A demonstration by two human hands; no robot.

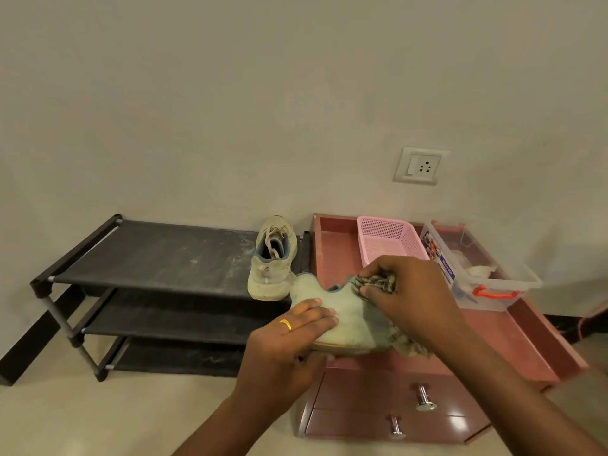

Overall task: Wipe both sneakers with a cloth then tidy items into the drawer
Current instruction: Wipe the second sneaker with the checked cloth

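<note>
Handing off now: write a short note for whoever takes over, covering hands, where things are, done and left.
Left hand holds one sneaker above the drawer unit. Right hand grips the cloth against that sneaker's collar. Other sneaker stands on the shoe rack, top shelf. Both drawers are shut. Done: nothing certain; wiping in progress. Left: finish both sneakers, then tidy items into a drawer.

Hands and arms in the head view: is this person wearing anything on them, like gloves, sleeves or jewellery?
No gloves, and both forearms are bare as far as the frame shows: no sleeve, watch or bracelet. The left hand wears a plain gold-coloured ring on one finger; the right hand shows no ring on its visible fingers.
</note>
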